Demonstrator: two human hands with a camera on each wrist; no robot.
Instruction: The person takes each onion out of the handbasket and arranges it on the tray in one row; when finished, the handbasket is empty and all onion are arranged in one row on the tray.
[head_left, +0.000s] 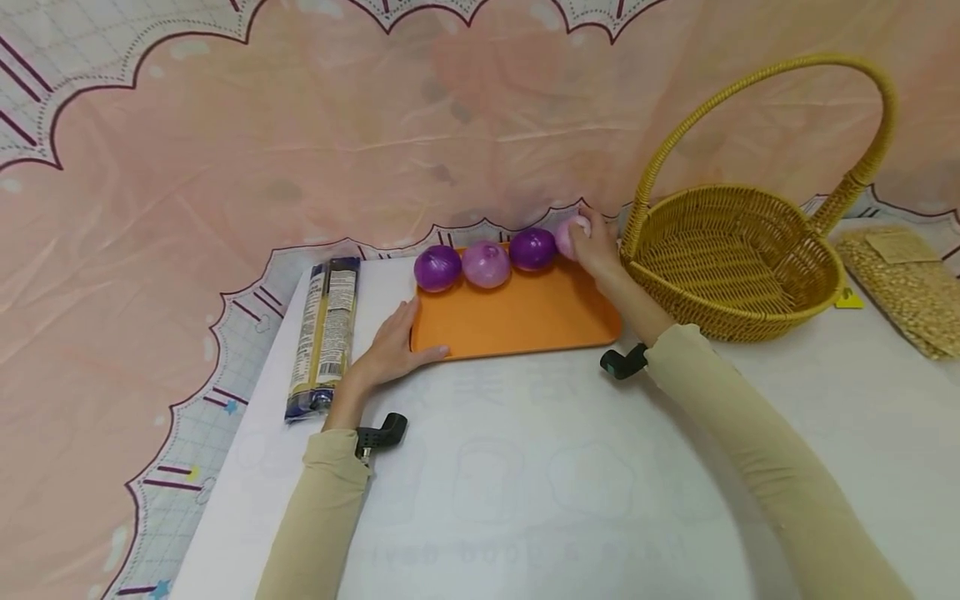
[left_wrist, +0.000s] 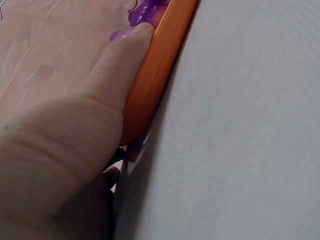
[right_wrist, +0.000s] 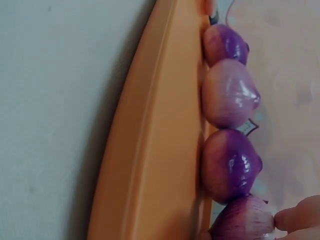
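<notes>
An orange tray lies on the white table, with a row of onions along its far edge. From the left come a dark purple onion, a paler one, another dark purple onion and a pale pink onion. My right hand pinches that pink onion at the row's right end; the right wrist view shows fingertips against the onion. Spread around the tray's near left corner, my left hand touches it, thumb extended along the rim.
A wicker basket with a tall handle stands close right of the tray. Beyond it lie a yellow tag and a clear bag of grains. Left of the tray are long printed packets. A pink patterned cloth hangs behind the table.
</notes>
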